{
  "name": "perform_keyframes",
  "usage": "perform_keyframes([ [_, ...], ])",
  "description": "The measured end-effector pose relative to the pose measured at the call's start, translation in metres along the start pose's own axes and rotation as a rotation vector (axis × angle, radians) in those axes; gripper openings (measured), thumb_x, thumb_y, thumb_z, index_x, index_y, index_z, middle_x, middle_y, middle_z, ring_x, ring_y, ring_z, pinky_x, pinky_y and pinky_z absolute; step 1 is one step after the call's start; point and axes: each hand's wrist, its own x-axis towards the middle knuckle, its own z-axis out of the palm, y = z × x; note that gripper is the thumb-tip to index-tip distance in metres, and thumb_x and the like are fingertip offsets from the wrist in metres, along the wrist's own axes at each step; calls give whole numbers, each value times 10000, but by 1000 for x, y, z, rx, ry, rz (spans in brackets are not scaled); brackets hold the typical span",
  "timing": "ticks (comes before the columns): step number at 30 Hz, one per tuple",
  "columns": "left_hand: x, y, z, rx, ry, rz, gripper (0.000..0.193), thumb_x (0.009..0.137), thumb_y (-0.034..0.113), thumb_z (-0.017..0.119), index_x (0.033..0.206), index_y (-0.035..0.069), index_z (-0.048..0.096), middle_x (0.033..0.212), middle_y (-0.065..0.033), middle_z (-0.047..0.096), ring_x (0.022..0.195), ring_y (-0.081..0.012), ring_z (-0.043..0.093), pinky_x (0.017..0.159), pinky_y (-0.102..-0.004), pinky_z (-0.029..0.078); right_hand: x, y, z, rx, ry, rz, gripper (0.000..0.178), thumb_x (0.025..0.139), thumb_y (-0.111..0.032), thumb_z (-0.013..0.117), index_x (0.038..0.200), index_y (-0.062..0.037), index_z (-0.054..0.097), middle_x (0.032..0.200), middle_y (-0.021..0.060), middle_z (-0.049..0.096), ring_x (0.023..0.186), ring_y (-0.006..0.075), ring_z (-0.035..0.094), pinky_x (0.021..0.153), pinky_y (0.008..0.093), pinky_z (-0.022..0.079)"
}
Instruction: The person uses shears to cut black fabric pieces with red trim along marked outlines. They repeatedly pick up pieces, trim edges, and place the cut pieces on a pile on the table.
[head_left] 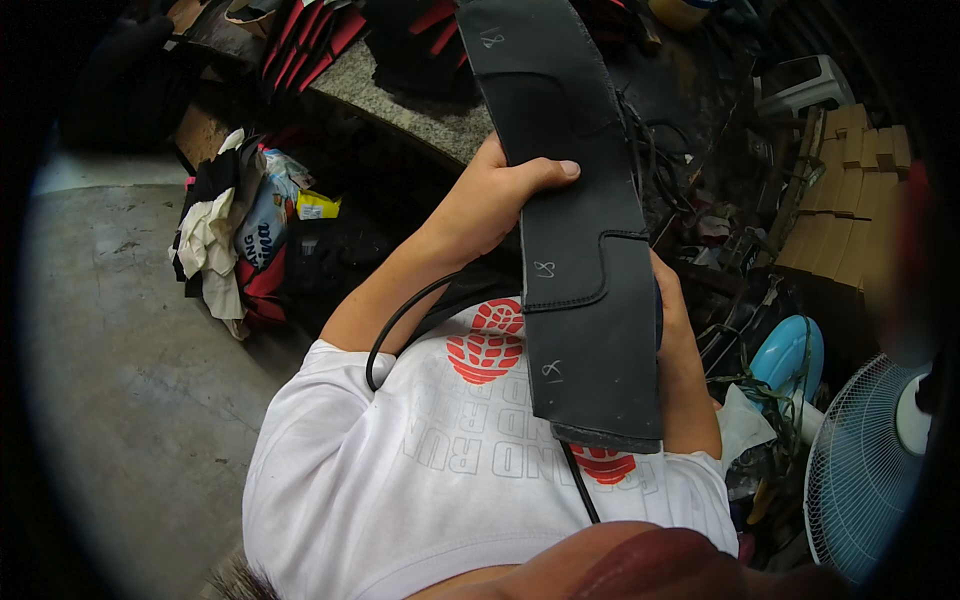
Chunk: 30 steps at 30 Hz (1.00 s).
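A long black strip of stitched, leather-like sheet (585,340) stretches from near my chest toward the worktop. Curved seams cross it, and pale hand-drawn marks show on its face. At its lower end a second layer shows beneath. My left hand (487,195) is closed on the strip's left edge, thumb lying flat on top and fingers hidden underneath. Along the right edge, my right hand (668,285) is mostly behind the strip, so its fingers and grip are hidden.
Ahead lies a grey worktop (385,115) with black pieces and red-edged pieces (310,40). Left of me is a heap of cloth and packaging (215,240). On the right are a fan (865,470), a blue round plastic object (787,355), stacked tan pieces (840,210) and a white stool (805,85).
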Motion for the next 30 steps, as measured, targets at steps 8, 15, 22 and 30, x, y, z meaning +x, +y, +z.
perform_keyframes([
  [8,0,1,-2,12,34,2,303,783,71,686,1040,-38,568,882,-118,654,730,-173,673,647,-275,569,6,1,-4,-329,-6,-123,196,827,-121,609,928,9,501,645,40,484,571,77,438,547,232,395],
  [15,0,-1,-4,71,50,-1,328,784,72,686,1067,-32,554,884,-109,648,725,-167,667,647,-271,563,2,2,-1,-254,46,-106,159,887,-131,588,884,4,506,593,26,519,548,64,519,496,221,388],
  [22,-1,2,-3,-19,54,4,324,778,78,686,1056,-28,558,880,-108,648,692,-161,662,618,-263,556,1,5,-2,-34,-66,-52,325,941,-309,581,894,9,534,581,9,523,487,74,510,454,208,394],
  [30,-2,2,-7,37,-34,-43,416,789,67,666,1153,-32,491,975,-120,613,831,-177,649,704,-288,554,6,-8,2,-87,-35,-95,495,899,-473,605,936,16,535,611,3,502,517,66,493,489,212,406],
])
